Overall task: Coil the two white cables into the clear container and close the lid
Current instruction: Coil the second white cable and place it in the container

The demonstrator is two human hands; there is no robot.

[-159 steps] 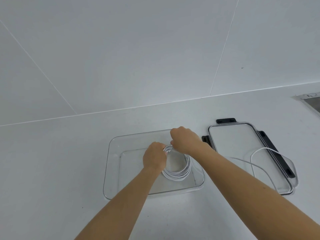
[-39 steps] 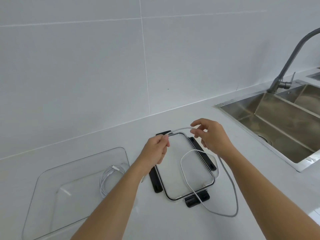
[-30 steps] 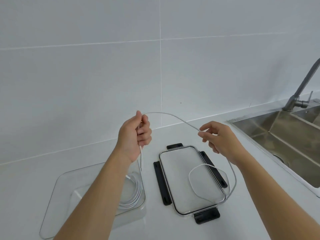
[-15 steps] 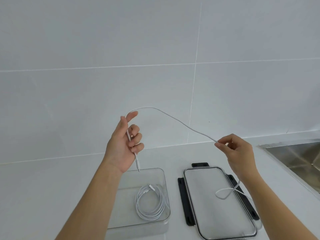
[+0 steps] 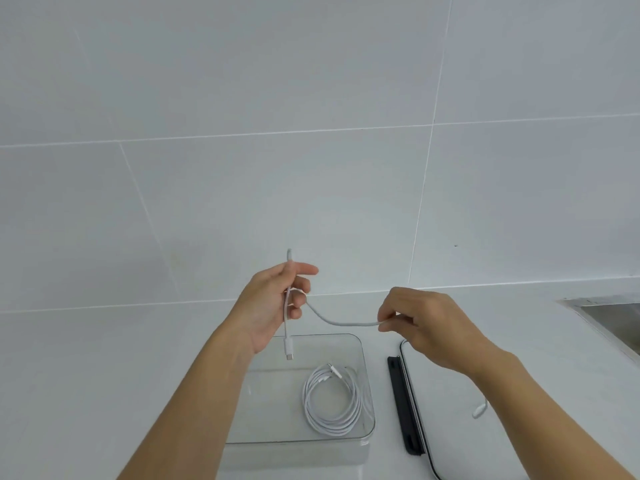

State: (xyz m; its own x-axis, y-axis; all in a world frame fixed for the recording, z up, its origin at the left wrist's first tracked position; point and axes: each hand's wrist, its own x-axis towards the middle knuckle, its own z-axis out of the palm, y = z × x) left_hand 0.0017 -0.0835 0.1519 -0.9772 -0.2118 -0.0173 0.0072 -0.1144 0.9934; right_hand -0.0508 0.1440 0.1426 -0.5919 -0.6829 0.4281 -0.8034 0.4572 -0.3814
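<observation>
one cable [image 5: 341,323] spanning left grip [image 5: 273,306] and right grip [image 5: 426,327], both pinching it

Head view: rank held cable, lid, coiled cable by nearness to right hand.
1. Held cable: pinched in the right hand.
2. Lid: lying just below it.
3. Coiled cable: in the container, farther left.

cables [image 5: 330,400] [image 5: 341,322] 2 | container [image 5: 273,403] 1 | lid [image 5: 446,420] 1 | hands [image 5: 273,306] [image 5: 429,327] 2 | sink [image 5: 609,318] 1
</observation>
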